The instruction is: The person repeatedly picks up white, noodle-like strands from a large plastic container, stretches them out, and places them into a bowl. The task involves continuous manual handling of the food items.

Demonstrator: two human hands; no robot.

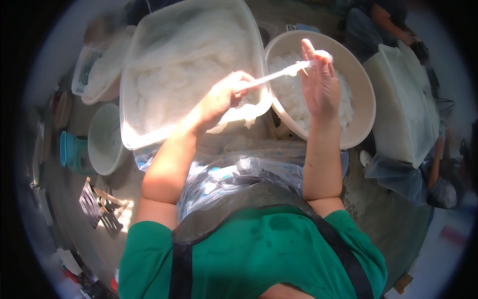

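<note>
A long, thin white strip [274,76] stretches between my hands above the gap of two tubs, its right end higher. My left hand [226,95] is closed on the lower end, at the near right corner of the large white tub [130,138]. My right hand [321,87] pinches the far end over the round beige tub [365,102], with one finger pointing up. A lumpy, translucent bit clings to the strip near my right fingers. Wet white pieces [291,102] fill part of the round tub, and a pale, soft mass [184,82] fills the large tub.
To the left stand a pale round bucket [105,144], a blue-green container [73,152], a basin of white material [102,74] and a small slatted stool [99,202]. Another large white tub [403,104] is at right. Other people [386,22] sit at the upper right and far right.
</note>
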